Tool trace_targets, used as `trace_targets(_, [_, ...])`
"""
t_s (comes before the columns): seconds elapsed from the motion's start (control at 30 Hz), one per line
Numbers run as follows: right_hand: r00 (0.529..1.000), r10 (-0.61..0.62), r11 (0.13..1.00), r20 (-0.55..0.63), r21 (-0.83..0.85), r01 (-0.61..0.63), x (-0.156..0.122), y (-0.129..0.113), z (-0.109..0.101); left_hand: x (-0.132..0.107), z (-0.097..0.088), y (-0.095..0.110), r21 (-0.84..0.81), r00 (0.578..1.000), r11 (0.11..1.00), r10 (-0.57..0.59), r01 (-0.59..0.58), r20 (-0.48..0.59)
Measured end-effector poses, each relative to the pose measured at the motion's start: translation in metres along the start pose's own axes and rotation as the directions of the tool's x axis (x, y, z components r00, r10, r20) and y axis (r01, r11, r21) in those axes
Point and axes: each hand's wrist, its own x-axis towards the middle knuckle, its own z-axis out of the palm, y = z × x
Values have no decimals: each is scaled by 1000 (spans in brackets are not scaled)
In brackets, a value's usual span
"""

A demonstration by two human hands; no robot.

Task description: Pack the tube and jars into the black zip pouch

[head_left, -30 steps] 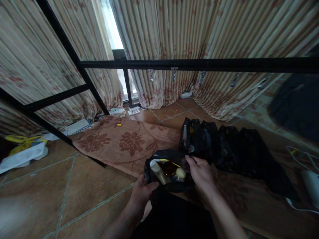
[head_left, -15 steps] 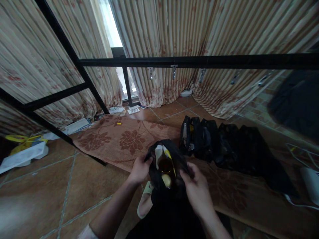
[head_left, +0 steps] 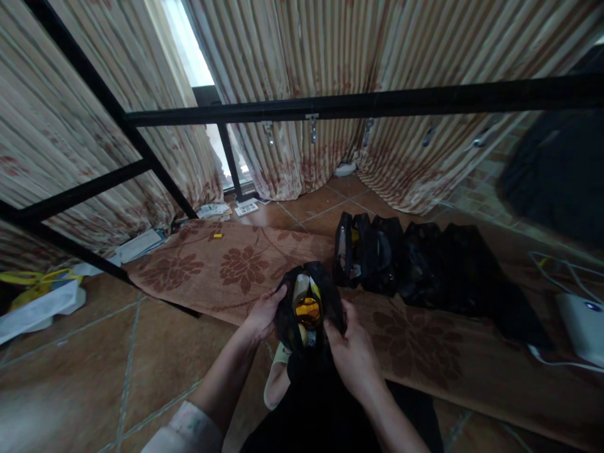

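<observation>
A small black pouch (head_left: 331,286) is held above my lap, its mouth spread between both hands. My left hand (head_left: 264,313) is closed on the pouch's left rim. On the opposite rim, my right hand (head_left: 352,343) grips with thumb and fingers. Inside the pouch show a shiny amber item (head_left: 307,311), a pale whitish item (head_left: 301,286), a bit of yellow and a pale rounded thing lower down; their kinds I cannot make out. More black pouches (head_left: 389,255) stand in a row on the patterned cloth (head_left: 292,248) beyond my right hand.
A black metal frame (head_left: 340,106) with small hanging metal clips crosses ahead, before striped curtains (head_left: 302,56). On the cloth's left lies a small yellow piece (head_left: 218,236). A white device with a cable (head_left: 582,327) sits at right. Papers (head_left: 139,245) lie on the tiled floor at left.
Both hands remain on the pouch, which has tipped a little, so the amber item inside catches more light. The whole view has shifted slightly, and the pouch mouth looks narrower.
</observation>
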Motion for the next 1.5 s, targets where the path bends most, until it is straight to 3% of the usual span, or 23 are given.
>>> trace_targets(0.1, [1000,-3,1000,17,1,3,-3,-3,4,1,5,2,63,999,997,34,-33,-19])
trace_targets(0.23, [997,29,1000,71,6,-30,-8,-9,9,-4,14,9,340,994,934,105,-108,27])
trace_targets(0.43, [996,22,999,89,39,-25,-10,-17,10,-11,27,24,680,985,712,130,-174,116])
trace_targets(0.57, [996,46,999,80,19,-48,-12,-18,10,-18,30,36,850,954,452,246,-271,173])
trace_targets(0.7, [999,16,1000,33,0,-16,-15,-13,13,-28,26,43,918,919,282,354,-280,172])
trace_targets(0.9, [998,-67,996,7,-51,67,-16,-8,20,-44,25,45,921,898,220,378,-322,224])
trace_targets(1.07, [989,-148,981,-5,-127,146,-16,-3,22,-40,25,41,917,902,286,406,-279,148])
trace_targets(1.13, [977,-204,967,-57,-168,191,-16,1,21,-37,21,37,864,904,408,413,-293,112])
trace_targets(1.23, [911,-387,892,-139,-305,333,-17,6,18,-35,16,29,668,933,681,355,-299,56])
trace_targets(1.33, [866,-493,793,-83,-451,409,-18,8,18,-37,16,20,392,968,890,250,-232,4])
trace_targets(1.4, [873,-488,754,-17,-513,411,-19,6,20,-39,16,15,237,983,956,185,-176,-14])
trace_targets(1.5, [883,-466,725,55,-548,417,-21,3,22,-37,17,8,104,990,985,139,-138,-10])
